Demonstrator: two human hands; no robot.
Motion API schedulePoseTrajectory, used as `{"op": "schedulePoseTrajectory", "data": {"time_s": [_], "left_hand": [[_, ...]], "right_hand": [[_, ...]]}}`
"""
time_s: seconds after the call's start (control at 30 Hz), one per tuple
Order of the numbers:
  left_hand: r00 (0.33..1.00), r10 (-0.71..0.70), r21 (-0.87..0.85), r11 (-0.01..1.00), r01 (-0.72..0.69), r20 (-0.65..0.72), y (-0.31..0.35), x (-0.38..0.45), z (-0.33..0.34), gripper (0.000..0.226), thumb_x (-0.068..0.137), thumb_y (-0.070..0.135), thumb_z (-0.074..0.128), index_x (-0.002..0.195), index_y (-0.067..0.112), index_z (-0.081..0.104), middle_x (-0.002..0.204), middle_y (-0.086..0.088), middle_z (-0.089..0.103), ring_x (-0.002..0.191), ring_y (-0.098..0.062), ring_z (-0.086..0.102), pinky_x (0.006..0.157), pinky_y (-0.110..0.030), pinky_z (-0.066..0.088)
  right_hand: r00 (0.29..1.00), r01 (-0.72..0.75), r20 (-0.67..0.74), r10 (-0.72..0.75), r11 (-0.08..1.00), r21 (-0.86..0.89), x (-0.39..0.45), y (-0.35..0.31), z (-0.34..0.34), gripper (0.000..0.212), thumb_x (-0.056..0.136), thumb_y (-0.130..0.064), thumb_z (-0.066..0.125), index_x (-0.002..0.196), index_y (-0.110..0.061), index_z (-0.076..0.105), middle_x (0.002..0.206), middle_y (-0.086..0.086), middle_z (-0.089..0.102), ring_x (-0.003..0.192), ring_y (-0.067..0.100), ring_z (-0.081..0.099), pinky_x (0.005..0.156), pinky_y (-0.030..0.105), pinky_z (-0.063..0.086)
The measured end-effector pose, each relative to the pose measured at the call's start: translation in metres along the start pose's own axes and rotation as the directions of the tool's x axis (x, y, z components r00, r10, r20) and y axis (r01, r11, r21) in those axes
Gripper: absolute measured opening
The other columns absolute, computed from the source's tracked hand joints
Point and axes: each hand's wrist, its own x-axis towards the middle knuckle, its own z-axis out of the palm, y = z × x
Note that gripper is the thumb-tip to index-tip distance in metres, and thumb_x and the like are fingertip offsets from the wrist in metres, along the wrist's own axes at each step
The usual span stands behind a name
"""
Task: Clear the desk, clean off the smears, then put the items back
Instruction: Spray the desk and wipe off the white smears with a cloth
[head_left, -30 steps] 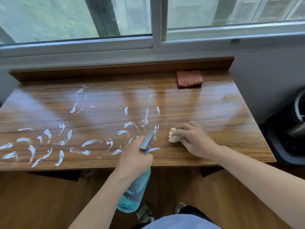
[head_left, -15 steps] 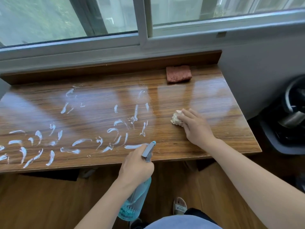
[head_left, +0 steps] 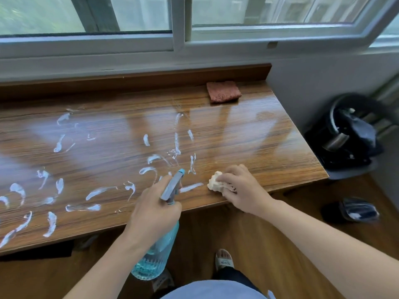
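Near the front edge of the desk (head_left: 248, 130), your right hand (head_left: 241, 188) pinches a crumpled wad (head_left: 214, 182) beside the white smears (head_left: 97, 192) while your left hand (head_left: 154, 209) grips the spray bottle (head_left: 160, 244), so a dry wipe may only spread them.

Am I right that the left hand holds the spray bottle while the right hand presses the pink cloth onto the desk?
Not quite. The head view shows the right hand pressing a pale wad; the pink cloth lies untouched by the window. The left hand does hold the spray bottle.
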Motion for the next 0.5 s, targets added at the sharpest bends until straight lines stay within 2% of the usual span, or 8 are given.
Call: {"op": "schedulePoseTrajectory", "data": {"time_s": [0.1, 0.17, 0.23, 0.27, 0.33, 0.4, 0.5], "left_hand": [[1.0, 0.026, 0.0, 1.0, -0.026, 0.014, -0.009, 0.001, -0.013, 0.033, 0.087, -0.001, 0.058, 0.091, 0.032, 0.053, 0.072, 0.007, 0.049, 0.058, -0.013, 0.044, 0.053, -0.026, 0.036], [0.999, 0.038, 0.002, 0.999, -0.038, 0.014, -0.013, 0.002, -0.02, 0.035, 0.087, -0.002, 0.058, 0.083, 0.032, 0.048, 0.067, 0.01, 0.043, 0.057, -0.012, 0.042, 0.052, -0.025, 0.033], [0.999, 0.047, 0.002, 0.999, -0.047, 0.018, -0.015, 0.004, -0.026, 0.035, 0.086, -0.002, 0.058, 0.083, 0.031, 0.048, 0.066, 0.011, 0.043, 0.057, -0.011, 0.043, 0.052, -0.025, 0.032], [0.998, 0.056, -0.001, 0.998, -0.056, 0.024, -0.015, 0.005, -0.028, 0.033, 0.086, -0.002, 0.059, 0.085, 0.031, 0.05, 0.066, 0.011, 0.044, 0.057, -0.011, 0.044, 0.052, -0.025, 0.032], [0.997, 0.073, -0.007, 0.997, -0.073, 0.038, -0.017, 0.008, -0.032, 0.031, 0.086, 0.0, 0.059, 0.087, 0.03, 0.052, 0.068, 0.011, 0.044, 0.059, -0.012, 0.044, 0.054, -0.028, 0.034], [0.996, 0.077, -0.009, 0.997, -0.077, 0.033, -0.018, 0.009, -0.035, 0.035, 0.087, 0.0, 0.059, 0.081, 0.031, 0.046, 0.066, 0.01, 0.041, 0.058, -0.012, 0.041, 0.054, -0.029, 0.032], [0.995, 0.095, -0.023, 0.995, -0.094, 0.038, -0.02, 0.013, -0.038, 0.037, 0.087, -0.001, 0.059, 0.08, 0.032, 0.044, 0.065, 0.009, 0.039, 0.057, -0.012, 0.04, 0.053, -0.028, 0.03]], "right_hand": [[0.938, -0.254, -0.23, 0.259, 0.966, 0.052, 0.038, 0.015, -0.015, 0.036, 0.092, -0.01, 0.071, 0.127, -0.011, 0.068, 0.121, 0.008, 0.06, 0.111, 0.015, 0.043, 0.094, 0.027, 0.037], [0.891, -0.386, -0.247, 0.381, 0.922, 0.03, 0.057, 0.025, -0.014, 0.038, 0.097, -0.014, 0.064, 0.135, -0.014, 0.063, 0.13, 0.009, 0.056, 0.12, 0.023, 0.043, 0.098, 0.027, 0.031], [0.884, -0.435, -0.232, 0.405, 0.896, -0.093, 0.063, 0.027, -0.002, 0.037, 0.098, -0.017, 0.06, 0.135, -0.022, 0.062, 0.137, 0.007, 0.053, 0.125, 0.031, 0.041, 0.105, 0.039, 0.033], [0.898, -0.418, -0.217, 0.383, 0.897, -0.145, 0.062, 0.021, 0.003, 0.036, 0.097, -0.017, 0.059, 0.132, -0.024, 0.062, 0.138, 0.006, 0.052, 0.124, 0.032, 0.04, 0.105, 0.045, 0.034], [0.942, -0.325, -0.15, 0.301, 0.929, -0.175, 0.049, 0.0, 0.013, 0.036, 0.094, -0.016, 0.059, 0.128, -0.026, 0.063, 0.14, 0.006, 0.051, 0.121, 0.032, 0.04, 0.104, 0.048, 0.036], [0.979, -0.197, -0.076, 0.188, 0.971, -0.138, 0.026, -0.029, 0.024, 0.036, 0.09, -0.014, 0.061, 0.124, -0.026, 0.063, 0.139, 0.003, 0.05, 0.117, 0.029, 0.039, 0.099, 0.044, 0.037], [0.998, -0.03, 0.045, 0.034, 0.996, -0.083, -0.009, -0.066, 0.038, 0.038, 0.09, -0.013, 0.06, 0.125, -0.027, 0.06, 0.132, 0.0, 0.047, 0.115, 0.022, 0.037, 0.097, 0.033, 0.031]]}}
